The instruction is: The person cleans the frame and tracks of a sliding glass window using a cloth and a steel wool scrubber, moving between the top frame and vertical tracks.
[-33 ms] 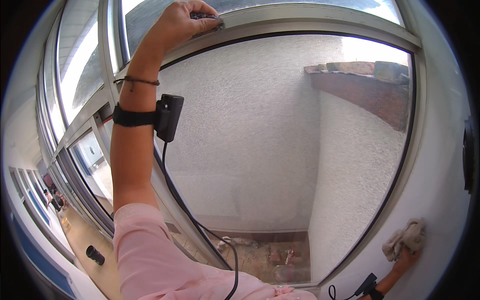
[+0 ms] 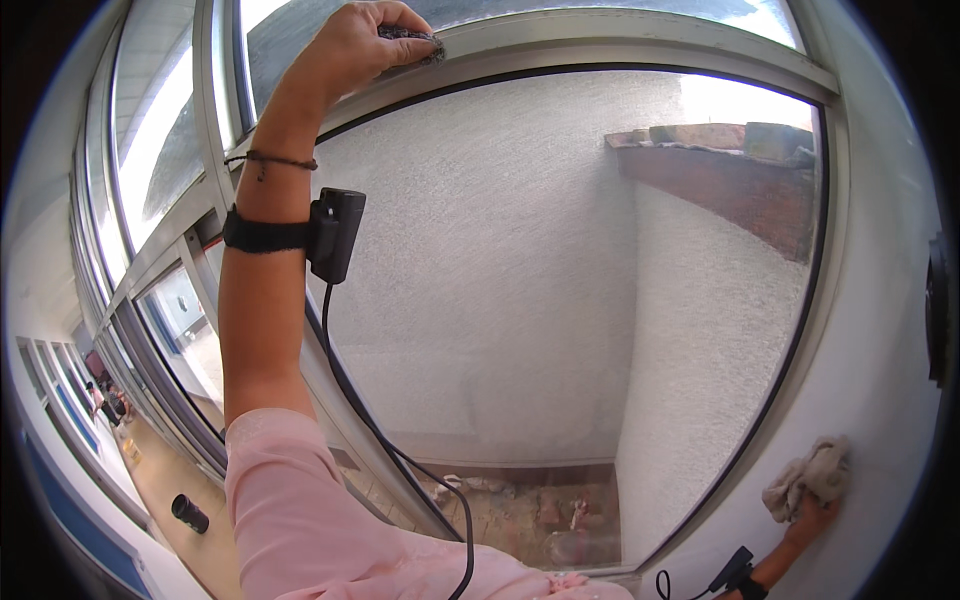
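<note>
My left hand (image 2: 352,50) is raised high at the top, its fingers pinched round a dark, coarse scouring pad (image 2: 428,46). The pad sits against the grey metal crossbar (image 2: 600,42) of the window frame, and part of it is hidden by my fingers. Low on the right, my right hand (image 2: 814,518) grips a crumpled beige cloth (image 2: 808,480) beside the white wall (image 2: 870,380). Between the two hands stretches the large window pane (image 2: 480,250).
A strapped black device (image 2: 338,236) on my left forearm trails a black cable (image 2: 380,435) down past my pink sleeve. On the floor at left lies a dark cylindrical container (image 2: 189,513). People (image 2: 110,400) are far down the corridor. Upper panes (image 2: 520,12) border the crossbar.
</note>
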Tool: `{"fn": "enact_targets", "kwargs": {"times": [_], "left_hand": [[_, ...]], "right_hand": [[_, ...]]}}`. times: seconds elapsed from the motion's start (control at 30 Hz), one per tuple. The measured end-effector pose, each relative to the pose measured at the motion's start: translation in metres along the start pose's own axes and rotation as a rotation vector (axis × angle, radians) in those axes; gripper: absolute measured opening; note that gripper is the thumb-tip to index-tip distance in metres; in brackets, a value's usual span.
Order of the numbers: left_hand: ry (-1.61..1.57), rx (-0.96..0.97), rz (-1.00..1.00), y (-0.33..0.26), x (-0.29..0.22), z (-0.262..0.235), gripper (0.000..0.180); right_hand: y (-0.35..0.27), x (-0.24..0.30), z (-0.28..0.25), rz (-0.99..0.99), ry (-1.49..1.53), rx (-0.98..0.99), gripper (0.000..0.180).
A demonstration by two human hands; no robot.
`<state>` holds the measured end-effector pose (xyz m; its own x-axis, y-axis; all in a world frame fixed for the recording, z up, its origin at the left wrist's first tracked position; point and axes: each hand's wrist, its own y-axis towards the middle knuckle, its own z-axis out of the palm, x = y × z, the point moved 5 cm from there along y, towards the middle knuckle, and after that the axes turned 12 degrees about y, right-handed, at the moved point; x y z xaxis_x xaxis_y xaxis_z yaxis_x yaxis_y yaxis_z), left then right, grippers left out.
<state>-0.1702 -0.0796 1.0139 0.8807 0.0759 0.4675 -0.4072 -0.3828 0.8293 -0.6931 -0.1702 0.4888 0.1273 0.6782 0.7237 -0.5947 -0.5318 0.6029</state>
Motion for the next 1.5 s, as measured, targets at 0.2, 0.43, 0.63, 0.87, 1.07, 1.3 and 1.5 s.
{"fn": "enact_targets", "kwargs": {"times": [0.2, 0.43, 0.63, 0.87, 1.07, 1.3, 1.5], "left_hand": [[-0.431, 0.251, -0.181, 0.043, -0.051, 0.017, 0.011], [-0.098, 0.178, -0.088, 0.009, 0.024, 0.011, 0.019], [-0.175, 0.079, 0.018, 0.028, -0.015, 0.020, 0.015], [-0.468, 0.305, -0.173, 0.021, 0.003, 0.013, 0.009], [-0.428, 0.139, -0.080, 0.029, -0.043, 0.018, 0.011], [-0.336, 0.149, 0.030, 0.055, -0.067, 0.024, 0.016], [0.022, 0.196, 0.019, 0.011, 0.003, 0.008, 0.016]], "right_hand": [[0.002, 0.009, 0.007, -0.012, 0.035, 0.024, 0.040], [-0.001, 0.019, 0.008, 0.050, 0.065, -0.004, 0.041], [0.000, 0.024, 0.014, 0.129, -0.114, -0.034, 0.044], [0.001, 0.026, 0.010, 0.193, -0.086, -0.020, 0.043], [0.000, 0.015, 0.009, 0.079, -0.064, -0.012, 0.044], [0.004, 0.010, 0.003, 0.129, -0.056, -0.019, 0.046], [-0.001, 0.018, 0.013, 0.099, -0.073, 0.010, 0.045]]}}
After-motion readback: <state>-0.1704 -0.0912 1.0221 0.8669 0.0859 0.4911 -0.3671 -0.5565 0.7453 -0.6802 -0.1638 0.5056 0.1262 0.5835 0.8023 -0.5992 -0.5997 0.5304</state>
